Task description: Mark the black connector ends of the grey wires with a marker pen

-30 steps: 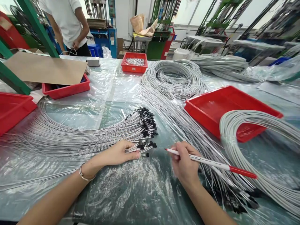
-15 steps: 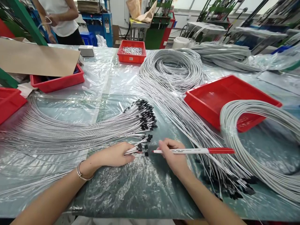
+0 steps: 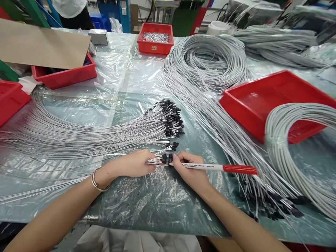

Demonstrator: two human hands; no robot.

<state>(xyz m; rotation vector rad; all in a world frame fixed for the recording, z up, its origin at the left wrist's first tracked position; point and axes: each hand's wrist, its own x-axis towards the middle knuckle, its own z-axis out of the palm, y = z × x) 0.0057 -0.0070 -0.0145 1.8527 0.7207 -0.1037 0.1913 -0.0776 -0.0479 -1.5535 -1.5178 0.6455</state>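
Note:
My left hand (image 3: 139, 163) is closed round a few thin grey cables (image 3: 153, 161), their black connectors (image 3: 167, 158) sticking out past the fingers. Between the thumb and fingers of my right hand (image 3: 191, 169) is a white marker pen with a red cap end (image 3: 240, 169); its tip points left. The right fingertips meet the black connectors, and whether they pinch one I cannot tell. Just beyond my hands lies a fanned bundle of grey cables (image 3: 105, 138), with black connectors (image 3: 172, 117) at its right end.
More grey cables (image 3: 217, 126) run diagonally on the right from a large coil (image 3: 207, 63). A red tray (image 3: 283, 91) stands beside another coil (image 3: 278, 140). At the back is a red bin (image 3: 154, 48) of small metal parts. Cardboard (image 3: 44, 43) covers a red tray (image 3: 65, 77) at left.
My right hand has moved left with the marker, so its fingertips now reach the connectors at my left hand. The camera view has tilted down and shifted slightly.

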